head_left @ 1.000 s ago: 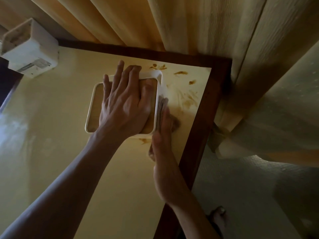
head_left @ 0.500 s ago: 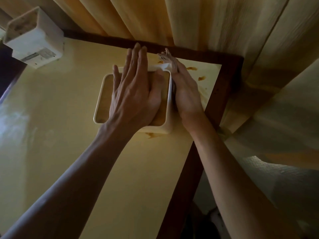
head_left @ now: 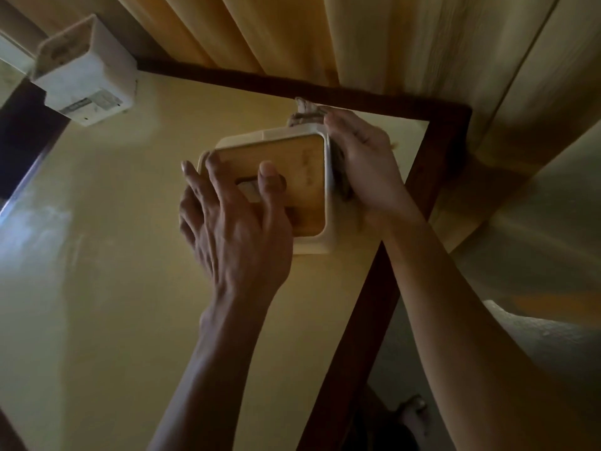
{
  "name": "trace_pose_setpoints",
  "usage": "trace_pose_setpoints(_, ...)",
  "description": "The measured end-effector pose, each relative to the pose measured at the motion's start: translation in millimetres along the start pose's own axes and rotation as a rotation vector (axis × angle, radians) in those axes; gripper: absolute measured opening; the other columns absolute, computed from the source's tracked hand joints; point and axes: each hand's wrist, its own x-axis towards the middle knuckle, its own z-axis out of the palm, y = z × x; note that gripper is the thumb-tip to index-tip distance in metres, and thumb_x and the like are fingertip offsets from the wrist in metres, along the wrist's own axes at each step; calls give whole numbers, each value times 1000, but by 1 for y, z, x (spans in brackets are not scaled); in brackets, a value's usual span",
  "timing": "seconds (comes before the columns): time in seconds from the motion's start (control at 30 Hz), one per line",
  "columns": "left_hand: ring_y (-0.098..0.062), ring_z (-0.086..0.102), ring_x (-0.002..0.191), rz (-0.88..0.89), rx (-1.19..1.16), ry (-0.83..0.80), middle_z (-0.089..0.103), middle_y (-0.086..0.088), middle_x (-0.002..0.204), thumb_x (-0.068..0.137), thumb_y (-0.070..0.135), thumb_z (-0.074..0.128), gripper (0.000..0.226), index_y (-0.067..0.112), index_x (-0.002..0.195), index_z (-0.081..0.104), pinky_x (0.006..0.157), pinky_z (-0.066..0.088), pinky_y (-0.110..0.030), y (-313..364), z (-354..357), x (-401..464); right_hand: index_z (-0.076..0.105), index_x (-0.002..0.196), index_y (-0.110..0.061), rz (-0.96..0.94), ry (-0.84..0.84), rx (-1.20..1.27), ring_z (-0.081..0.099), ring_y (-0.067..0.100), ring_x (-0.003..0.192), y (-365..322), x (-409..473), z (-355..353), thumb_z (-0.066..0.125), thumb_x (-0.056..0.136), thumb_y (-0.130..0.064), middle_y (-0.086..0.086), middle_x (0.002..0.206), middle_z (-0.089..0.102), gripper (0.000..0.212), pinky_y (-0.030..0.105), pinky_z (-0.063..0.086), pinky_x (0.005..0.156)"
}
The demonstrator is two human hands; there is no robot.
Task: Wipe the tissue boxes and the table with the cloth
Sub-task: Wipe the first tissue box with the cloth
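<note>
A: At the far right corner of the yellow surface (head_left: 97, 320), just in front of the curtain (head_left: 325, 37), what is going on?

B: One tissue box (head_left: 312, 177) stands there, pale-walled with a wooden lid. A second, white tissue box (head_left: 84, 83) sits well apart at the far left corner, untouched.

A: And the hands?

B: The left hand (head_left: 237, 236) rests on the lid, its fingers (head_left: 266, 177) spread and lightly bent over the slot, steadying the box and not gripping it. The right hand (head_left: 367, 167) is curled round the cloth (head_left: 304, 113), pressing it against the box's right wall; a tuft pokes out past the far corner.

A: So which way does the work lie?

B: The box is directly left of the right hand's fingers, touching through the cloth. Its right wall runs away from the person, so I judge the next stroke runs along that wall or round the far corner. The right hand is the nearer for it.

A: Any writing?

B: Faint marks on the lid and a label on the white box, both too blurred to read.
</note>
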Motion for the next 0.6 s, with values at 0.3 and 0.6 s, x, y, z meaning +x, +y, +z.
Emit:
trace_pose_setpoints(0.3, -23, 10, 154, 14, -184, -110, 10, -1, 170, 103, 65, 24, 74, 26, 162, 5, 123, 13, -58, -6, -16, 38, 65, 135, -12, -40, 59, 39, 61, 2, 124, 2, -20, -15, 47, 108, -11, -4, 129, 71, 33, 24, 48, 107)
trace_pose_setpoints(0.6, -21, 2, 156, 114, -38, -256, 1, 2, 170, 102, 68, 19, 74, 26, 162, 9, 125, 3, -54, -5, -16, 82, 57, 142, -6, -127, 149, -17, 60, 11, 127, 14, -58, -10, 47, 108, -10, 4, 133, 67, 36, 36, 50, 109)
